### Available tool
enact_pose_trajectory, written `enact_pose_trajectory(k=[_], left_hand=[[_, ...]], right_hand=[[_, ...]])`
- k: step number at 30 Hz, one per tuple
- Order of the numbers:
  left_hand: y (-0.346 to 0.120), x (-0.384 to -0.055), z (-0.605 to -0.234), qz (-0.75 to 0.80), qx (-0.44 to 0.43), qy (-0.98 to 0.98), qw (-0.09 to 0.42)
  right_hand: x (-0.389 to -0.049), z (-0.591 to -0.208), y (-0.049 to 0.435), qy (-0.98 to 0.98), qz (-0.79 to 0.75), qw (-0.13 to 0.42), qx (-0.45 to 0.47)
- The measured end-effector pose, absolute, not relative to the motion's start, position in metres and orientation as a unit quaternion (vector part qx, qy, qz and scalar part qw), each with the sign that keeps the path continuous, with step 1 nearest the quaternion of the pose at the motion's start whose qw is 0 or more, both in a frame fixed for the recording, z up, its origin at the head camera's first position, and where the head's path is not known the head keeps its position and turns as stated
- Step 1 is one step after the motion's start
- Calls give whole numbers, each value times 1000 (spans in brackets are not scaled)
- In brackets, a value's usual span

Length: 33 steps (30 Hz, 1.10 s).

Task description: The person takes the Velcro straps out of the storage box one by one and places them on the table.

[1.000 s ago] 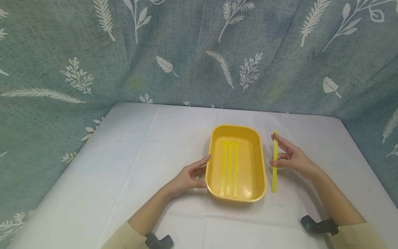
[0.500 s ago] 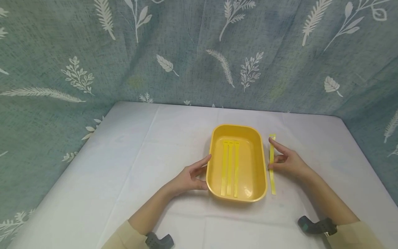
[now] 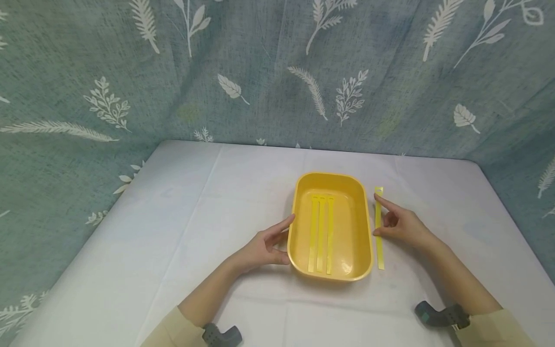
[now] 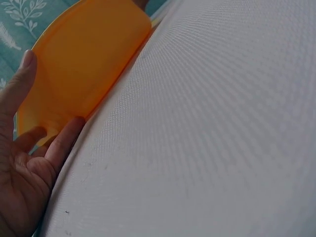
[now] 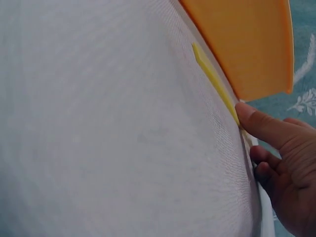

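A yellow plastic tray (image 3: 353, 207) sits on the white-covered table in the head view. Inside it, several slim yellow strips with slotted heads (image 3: 321, 236) lie side by side on the floor. Another such strip (image 3: 380, 253) lies flat on the cloth just right of the tray, its slotted head at the far end. My right hand (image 3: 403, 226) touches this strip with spread index finger and thumb; the thumb (image 5: 252, 118) shows on it in the right wrist view. My left hand (image 3: 262, 248) rests its extended fingers against the tray's left wall (image 4: 89, 64).
A white cloth (image 3: 217, 202) covers the table. Behind it and at both sides hangs a green-blue curtain (image 3: 260, 72) with white leaf prints. Dark devices are strapped to both wrists, the right one (image 3: 440, 315) near the table's front.
The strip in my right hand has come left and down from a held position to lie on the cloth beside the tray. Left hand and tray stay nearly in place.
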<state>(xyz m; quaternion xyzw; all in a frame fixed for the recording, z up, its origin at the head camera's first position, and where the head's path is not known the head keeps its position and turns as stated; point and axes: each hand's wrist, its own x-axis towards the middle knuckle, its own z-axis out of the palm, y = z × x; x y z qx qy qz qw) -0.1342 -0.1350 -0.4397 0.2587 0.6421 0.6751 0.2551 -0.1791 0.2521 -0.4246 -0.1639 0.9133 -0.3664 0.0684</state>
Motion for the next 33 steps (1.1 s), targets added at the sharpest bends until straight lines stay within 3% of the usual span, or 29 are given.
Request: enact_pose_trajectory(k=[11, 33], left_hand=[[-136, -135, -439, 681, 262, 633, 259], [-136, -133, -440, 671, 259, 647, 253]], right_hand=[[-185, -429, 254, 930, -316, 26, -188], [-187, -425, 249, 945, -292, 43, -143]])
